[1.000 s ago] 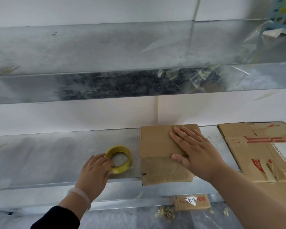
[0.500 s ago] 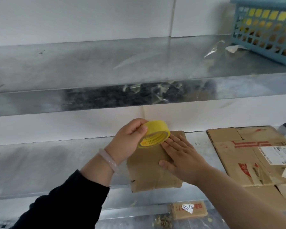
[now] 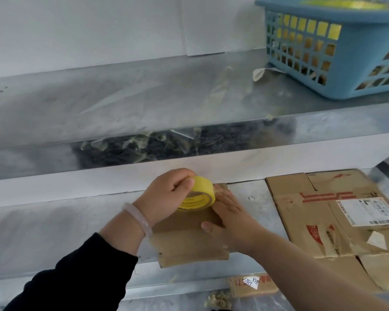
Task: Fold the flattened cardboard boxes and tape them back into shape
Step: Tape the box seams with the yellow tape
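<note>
A small brown cardboard box [image 3: 189, 243] lies on the lower metal shelf [image 3: 54, 232], its near end hanging slightly over the shelf's front edge. My left hand [image 3: 166, 194] grips a yellow roll of tape [image 3: 200, 196] and holds it over the far part of the box. My right hand [image 3: 231, 218] lies flat on the box's right side with straight fingers, its fingertips right beside the roll. The part of the box under both hands is hidden.
Larger flattened cardboard boxes [image 3: 337, 212] with red print and a white label lie on the same shelf to the right. A blue plastic basket [image 3: 332, 48] stands on the upper shelf [image 3: 144, 104] at the right. A small labelled carton [image 3: 252, 286] lies below.
My left hand picked the tape roll up from the shelf, brought it right over the box and lowered it next to my right fingers. The right hand stayed pressed on the box.
</note>
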### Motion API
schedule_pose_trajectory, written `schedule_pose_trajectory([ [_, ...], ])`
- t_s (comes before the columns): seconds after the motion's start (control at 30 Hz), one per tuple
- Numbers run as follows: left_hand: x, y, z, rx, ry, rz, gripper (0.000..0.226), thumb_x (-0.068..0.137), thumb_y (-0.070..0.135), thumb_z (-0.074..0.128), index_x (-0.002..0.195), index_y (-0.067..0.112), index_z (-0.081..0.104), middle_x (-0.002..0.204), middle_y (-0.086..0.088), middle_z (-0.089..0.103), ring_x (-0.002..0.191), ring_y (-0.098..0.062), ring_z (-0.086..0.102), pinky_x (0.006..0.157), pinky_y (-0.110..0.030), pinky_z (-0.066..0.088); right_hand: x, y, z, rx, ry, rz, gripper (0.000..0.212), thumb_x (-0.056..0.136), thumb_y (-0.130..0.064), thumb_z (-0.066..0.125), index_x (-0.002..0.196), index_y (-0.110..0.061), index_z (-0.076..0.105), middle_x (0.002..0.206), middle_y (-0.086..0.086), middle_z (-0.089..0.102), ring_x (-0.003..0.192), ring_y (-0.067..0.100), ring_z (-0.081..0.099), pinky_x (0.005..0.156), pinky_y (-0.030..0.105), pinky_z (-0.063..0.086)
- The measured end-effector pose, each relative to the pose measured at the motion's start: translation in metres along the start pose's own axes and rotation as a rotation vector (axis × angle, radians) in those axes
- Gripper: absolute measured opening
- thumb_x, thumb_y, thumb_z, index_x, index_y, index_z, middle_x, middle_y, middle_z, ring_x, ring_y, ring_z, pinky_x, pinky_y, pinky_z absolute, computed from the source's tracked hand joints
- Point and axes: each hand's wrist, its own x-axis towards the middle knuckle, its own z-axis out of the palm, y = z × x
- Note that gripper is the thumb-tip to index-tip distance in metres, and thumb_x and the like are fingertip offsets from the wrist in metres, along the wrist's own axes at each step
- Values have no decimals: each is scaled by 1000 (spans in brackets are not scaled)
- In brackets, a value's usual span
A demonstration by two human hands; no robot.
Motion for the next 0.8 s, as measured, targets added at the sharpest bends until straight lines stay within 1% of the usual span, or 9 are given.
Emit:
schedule_pose_trajectory([
  [0.1,2,0,3,47,-6,14,29,91,38,40,98,23,63,87,11,63,82,-3,57,70,-21,44,-6,-1,-12,423,118,-12,35,99,-20,55,134,-22,56,146,-10,44,137,-10,26,114,11,14],
  [0.17,3,1,6,83,3,23,30,90,40,38,97,25,63,87,10,63,81,-3,56,69,-22,45,-10,-7,-19,683,216,71,21,100,-28,53,112,-37,68,124,-23,62,119,-13,47,102,8,32],
  [0.23,3,5,10,131,18,49,30,91,40,38,97,24,62,87,10,61,81,-3,55,68,-18,43,-11,-14,-25,737,255,218,18,91,-47,51,89,-51,69,99,-34,67,100,-16,56,84,3,39],
  [0.37,6,15,17,230,18,91,29,91,41,38,96,24,61,86,11,58,83,-1,51,65,-12,35,-6,-11,-31,725,325,478,27,91,-46,62,68,-36,73,70,-11,72,67,1,62,58,12,45],
  [0.43,6,18,20,264,6,98,24,92,41,39,94,27,58,85,13,55,82,0,50,65,-13,34,-5,-10,-35,715,323,576,32,88,-46,66,71,-21,75,72,-2,73,69,10,65,62,18,51],
  [0.53,6,20,22,302,-3,90,12,96,34,46,98,31,57,87,17,52,80,-2,48,67,-9,30,-2,-7,-36,702,319,593,34,90,-39,67,81,-7,75,82,12,74,83,26,69,84,43,56],
  [0.63,5,22,23,317,-3,69,17,95,35,48,104,28,60,92,15,56,85,-6,51,70,-13,34,-3,-3,-38,782,332,577,25,94,-29,64,76,-14,73,74,3,75,78,18,72,81,38,60],
  [0.7,6,23,23,291,-12,44,14,95,39,48,99,33,60,91,15,59,85,-6,54,71,-19,39,-6,0,-41,908,357,581,23,97,-23,60,80,-11,69,74,4,75,75,15,73,75,31,61],
  [0.8,6,25,24,278,-24,12,13,93,44,49,96,37,59,91,15,62,85,-7,57,72,-27,46,-12,6,-47,1079,396,556,22,100,-21,55,87,-5,65,75,7,75,78,22,74,75,33,60],
])
